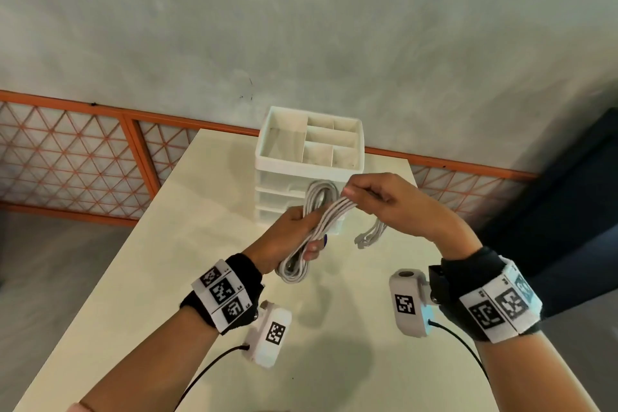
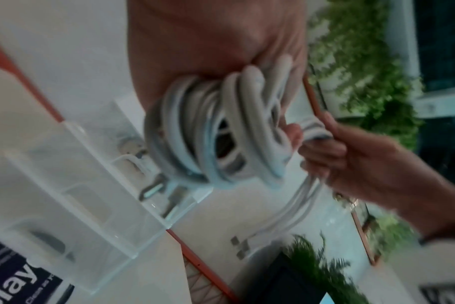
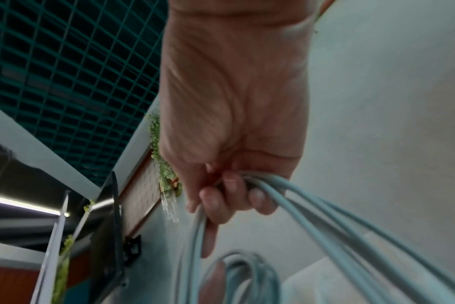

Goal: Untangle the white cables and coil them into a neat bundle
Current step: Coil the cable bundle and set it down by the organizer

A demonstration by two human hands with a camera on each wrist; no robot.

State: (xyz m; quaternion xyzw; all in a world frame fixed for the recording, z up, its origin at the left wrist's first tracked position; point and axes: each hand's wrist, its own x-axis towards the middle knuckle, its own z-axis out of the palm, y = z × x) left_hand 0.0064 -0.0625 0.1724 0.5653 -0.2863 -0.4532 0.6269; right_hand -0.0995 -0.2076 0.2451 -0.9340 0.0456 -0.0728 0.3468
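Note:
A coil of white cables (image 1: 314, 231) is held in the air above the table, in front of the organiser. My left hand (image 1: 294, 237) grips the coil around its middle, loops sticking out above and below the fist. My right hand (image 1: 378, 201) pinches several loose strands of the same cables just right of the coil; their plug ends (image 1: 364, 239) hang below it. In the left wrist view the coil (image 2: 221, 133) fills the centre with the right hand (image 2: 351, 162) beside it. The right wrist view shows the fingers (image 3: 234, 195) curled round the strands (image 3: 338, 226).
A white plastic drawer organiser (image 1: 309, 157) with open top compartments stands at the table's far middle, right behind the hands. The cream table (image 1: 174, 278) ends at a grey wall with an orange lattice rail (image 1: 83, 150). A dark panel (image 1: 575, 194) is at right.

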